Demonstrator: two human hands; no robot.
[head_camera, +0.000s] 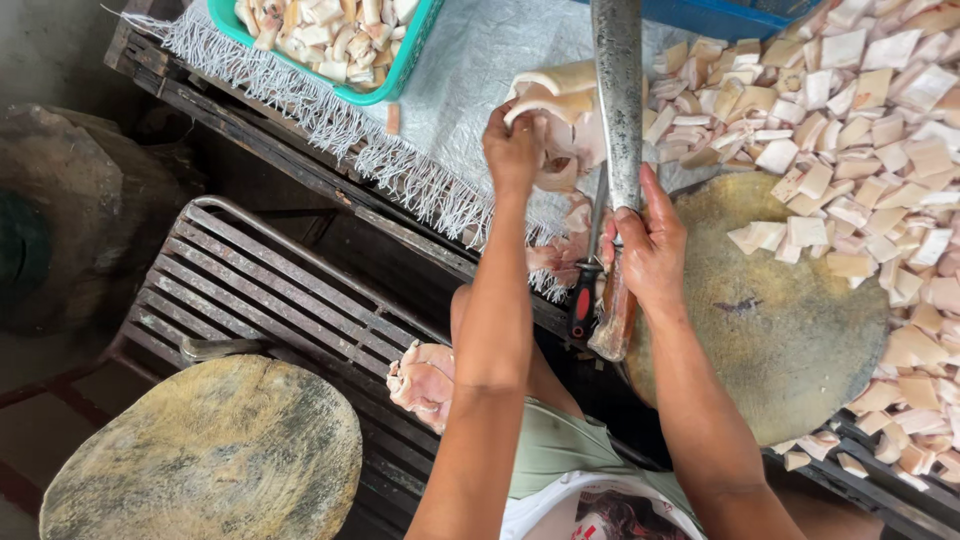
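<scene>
The left hand (515, 150) closes its fingers on a pale strip of pork skin (550, 85), lifted over the worktop (450, 90) beside the round chopping block (780, 320). The right hand (650, 250) grips the cleaver (620, 110) handle, blade pointing away from the person, near the cut pieces (860, 110).

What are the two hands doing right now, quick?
Left hand: closed, gripping a pale strip of pork skin.
Right hand: closed around the wooden handle of a big cleaver.
</scene>
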